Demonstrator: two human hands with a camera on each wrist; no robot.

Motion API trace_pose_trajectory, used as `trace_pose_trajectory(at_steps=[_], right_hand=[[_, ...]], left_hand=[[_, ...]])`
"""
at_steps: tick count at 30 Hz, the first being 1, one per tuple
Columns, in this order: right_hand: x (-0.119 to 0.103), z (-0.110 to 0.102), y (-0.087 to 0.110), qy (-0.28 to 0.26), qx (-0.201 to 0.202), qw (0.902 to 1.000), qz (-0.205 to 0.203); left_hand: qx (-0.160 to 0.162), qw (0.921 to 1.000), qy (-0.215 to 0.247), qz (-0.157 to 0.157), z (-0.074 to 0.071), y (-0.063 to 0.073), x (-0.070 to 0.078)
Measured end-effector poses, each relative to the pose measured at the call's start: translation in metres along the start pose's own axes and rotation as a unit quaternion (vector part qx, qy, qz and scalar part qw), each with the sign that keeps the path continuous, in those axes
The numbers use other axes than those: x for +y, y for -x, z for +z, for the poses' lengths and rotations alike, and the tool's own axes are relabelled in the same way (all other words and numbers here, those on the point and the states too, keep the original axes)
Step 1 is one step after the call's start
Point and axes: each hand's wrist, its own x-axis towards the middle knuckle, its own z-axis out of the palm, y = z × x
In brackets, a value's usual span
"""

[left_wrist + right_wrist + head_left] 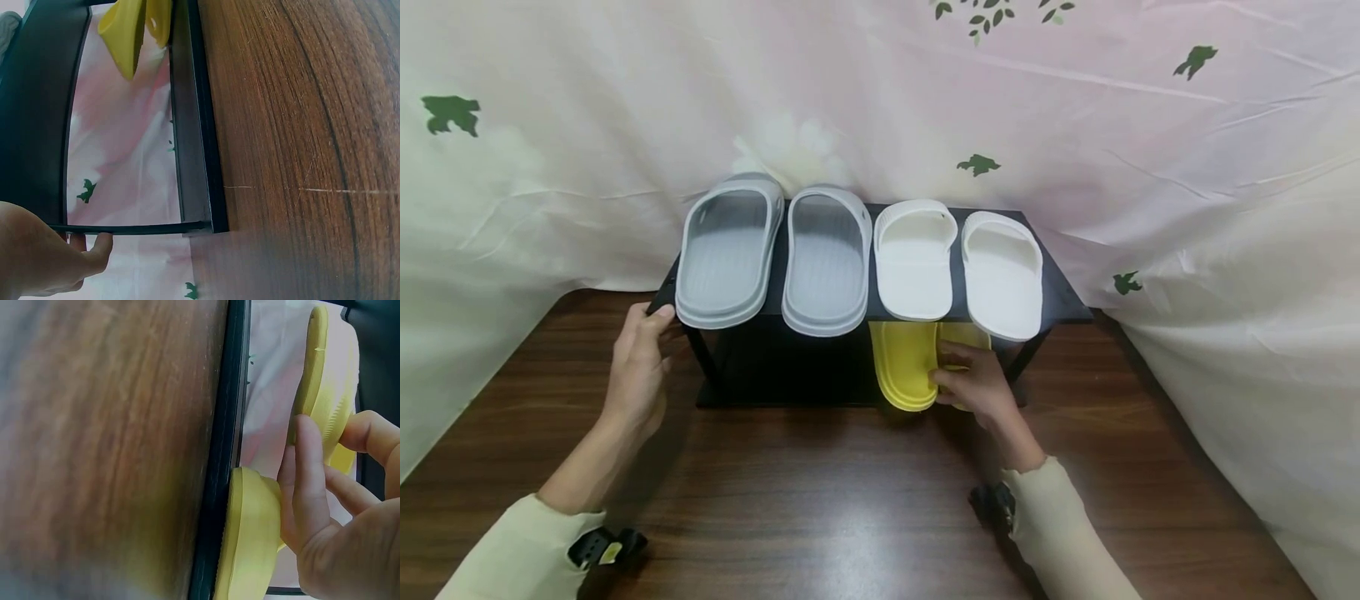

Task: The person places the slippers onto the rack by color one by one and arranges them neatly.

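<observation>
My left hand point(638, 367) grips the front left corner of a black two-tier shoe rack point(1060, 287), thumb over the upper shelf's edge. Below the upper shelf on the right, my right hand point(973, 383) pinches the side of a yellow clog point(906, 367), thumb and fingers on opposite faces. In the right wrist view this clog is held above the lower shelf, its open heel end toward the front. A second yellow clog point(253, 531) sits on the lower shelf beside it, partly behind my right hand in the head view.
On the upper shelf stand two grey clogs point(726, 258) at left and two white clogs point(917, 262) at right. The rack stands on a brown wooden table point(850, 500). A pale curtain with green leaf prints point(865, 100) hangs behind and at both sides.
</observation>
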Motion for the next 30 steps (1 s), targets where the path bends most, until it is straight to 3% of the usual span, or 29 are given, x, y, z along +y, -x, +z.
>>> trace_pose_trajectory(at_steps=[13,20,30], right_hand=[[-0.007,0.009,-0.011,0.055,0.003,0.9985,0.003],[-0.011,0.019,-0.014,0.051,-0.003,0.9985,0.019],[-0.014,0.027,-0.016,0.138,-0.005,0.9901,0.022]], left_hand=[[-0.003,0.9999,0.017,0.001,-0.002,0.000,0.000],[-0.010,0.9999,0.009,0.007,-0.002,0.000,-0.002],[-0.017,0.9997,-0.011,0.014,-0.003,0.000,-0.002]])
